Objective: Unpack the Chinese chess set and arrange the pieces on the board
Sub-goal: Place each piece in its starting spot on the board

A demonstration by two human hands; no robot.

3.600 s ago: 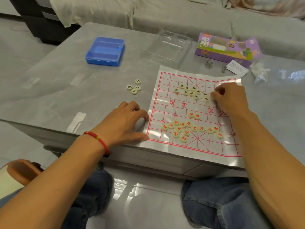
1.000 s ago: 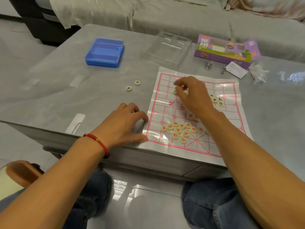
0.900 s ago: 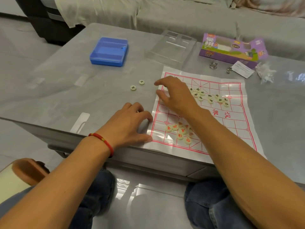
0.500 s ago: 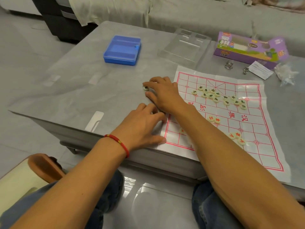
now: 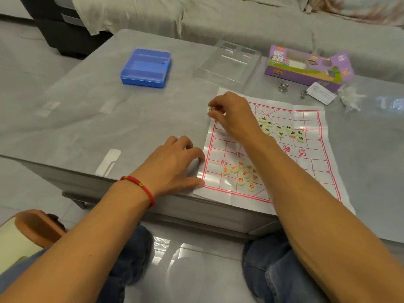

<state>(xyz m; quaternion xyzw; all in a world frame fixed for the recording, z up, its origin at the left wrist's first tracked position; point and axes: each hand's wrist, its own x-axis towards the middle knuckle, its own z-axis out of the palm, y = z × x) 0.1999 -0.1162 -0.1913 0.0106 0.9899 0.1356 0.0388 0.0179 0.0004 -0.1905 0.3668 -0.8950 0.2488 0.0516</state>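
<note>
We are gathering stray pieces onto the board (image 5: pixel 306 156). Our right hand (image 5: pixel 231 115) pinches a black-marked piece (image 5: pixel 210 109) at the board's far left corner, just above the table (image 5: pixel 87 110). Our left hand (image 5: pixel 175 165) lies flat, fingers loosely curled, pinning the near left edge. Black pieces (image 5: pixel 281 130) and red pieces (image 5: pixel 240 176) sit bunched, unsorted. Next, we judge, this piece needs its proper intersection.

Even, soft indoor light. Glare patches on glossy tabletop (image 5: pixel 91 110) and floor (image 5: pixel 185 254). Mild softness throughout; wide-angle bending at edges.
</note>
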